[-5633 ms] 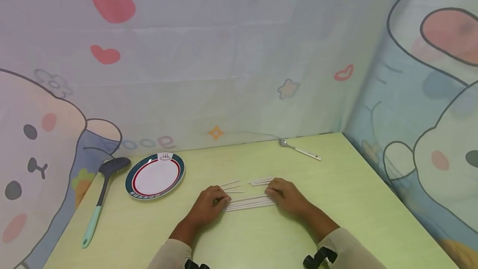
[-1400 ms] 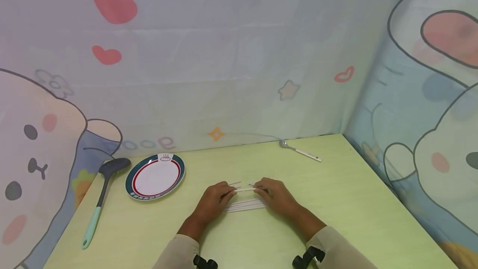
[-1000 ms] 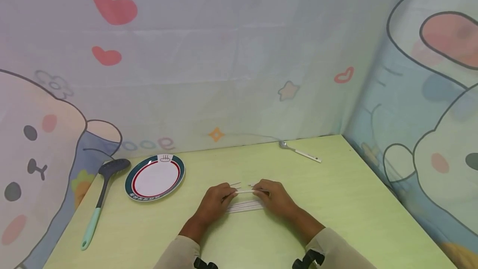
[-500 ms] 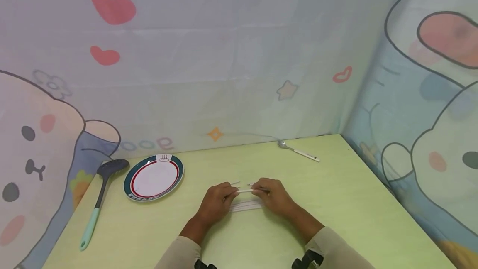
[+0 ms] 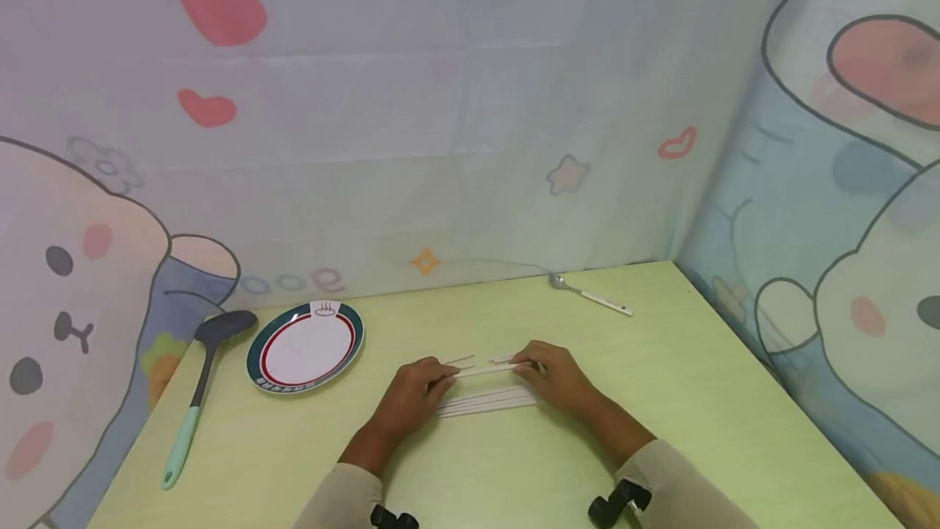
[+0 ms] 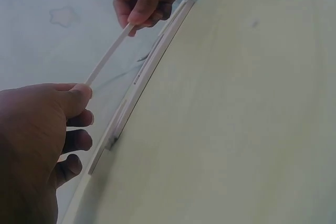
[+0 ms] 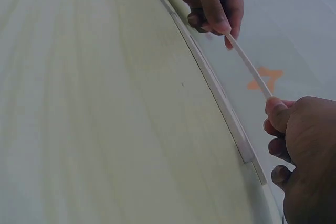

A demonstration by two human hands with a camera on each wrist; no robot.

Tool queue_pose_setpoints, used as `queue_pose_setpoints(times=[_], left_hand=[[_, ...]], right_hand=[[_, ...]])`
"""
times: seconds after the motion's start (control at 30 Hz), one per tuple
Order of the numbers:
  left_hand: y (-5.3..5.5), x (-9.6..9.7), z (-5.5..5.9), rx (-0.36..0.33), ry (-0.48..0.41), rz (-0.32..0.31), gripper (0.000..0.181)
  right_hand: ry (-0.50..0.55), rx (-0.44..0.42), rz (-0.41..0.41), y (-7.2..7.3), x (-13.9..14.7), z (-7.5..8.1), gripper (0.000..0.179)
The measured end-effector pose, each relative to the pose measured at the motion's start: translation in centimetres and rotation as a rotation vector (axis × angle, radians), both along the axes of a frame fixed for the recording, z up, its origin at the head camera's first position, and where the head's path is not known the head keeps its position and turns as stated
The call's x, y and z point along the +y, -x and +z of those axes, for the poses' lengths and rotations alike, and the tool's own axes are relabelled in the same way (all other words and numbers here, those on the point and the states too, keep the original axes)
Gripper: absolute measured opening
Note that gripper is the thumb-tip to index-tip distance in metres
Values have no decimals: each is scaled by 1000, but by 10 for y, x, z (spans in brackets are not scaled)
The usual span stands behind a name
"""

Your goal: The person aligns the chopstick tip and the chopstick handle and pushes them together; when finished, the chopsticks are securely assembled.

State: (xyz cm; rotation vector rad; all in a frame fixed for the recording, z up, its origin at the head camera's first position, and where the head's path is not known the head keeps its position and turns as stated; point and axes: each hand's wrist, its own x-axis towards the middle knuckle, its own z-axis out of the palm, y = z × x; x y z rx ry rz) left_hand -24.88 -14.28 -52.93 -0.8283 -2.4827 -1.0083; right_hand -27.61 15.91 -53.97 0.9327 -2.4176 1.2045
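A thin pale stick [image 5: 485,371] is held level above the table, a hand at each end. My left hand [image 5: 408,400] pinches its left end between thumb and index finger. My right hand [image 5: 564,379] pinches the other end the same way. The stick looks straight in both wrist views. Below it, several similar sticks [image 5: 488,402] lie side by side on the table. Farther back are more stick ends, some by the left hand [image 5: 463,358] and some by the right [image 5: 502,359], with a gap between; the hands partly hide them.
On the left stand a white plate [image 5: 308,348] with a dark rim and, beside it, a black slotted turner [image 5: 210,349] with a mint handle. A small spoon [image 5: 593,297] lies at the back right. Printed cloth [image 5: 470,121] hangs along the table's back edge.
Earlier both hands were at the row of sticks; then they lifted one stick. Over the last half second the hands moved slightly apart, and more of the stick shows between them.
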Motion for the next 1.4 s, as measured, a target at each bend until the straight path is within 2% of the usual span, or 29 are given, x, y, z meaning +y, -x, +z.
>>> queue_pose_setpoints(times=[0.23,0.37,0.43,0.67,0.93,1.03,1.17,1.4], left_hand=[[0,-9,-4,-26,-31,6,16],[-1,-10,-6,-25,-43,18,14],[-1,-10,-7,-23,-47,31,13],[-2,-9,-11,5,-5,71,8],[-1,-12,-11,-48,70,59,6],[-1,-13,-11,-44,61,44,6],[0,-14,-11,-41,50,27,6],[0,-15,-14,-98,8,17,11]], right_hand=[[-34,-112,-70,-2,11,-4,14],[17,-185,-80,-3,14,-5,8],[46,-195,-63,-3,15,-6,7],[60,-171,-32,-6,15,-4,8],[2,-139,-9,-5,16,-3,13],[-20,-120,-9,-3,17,-4,15],[-29,-144,-17,-2,17,-5,16],[-28,-173,-35,-4,17,-6,14]])
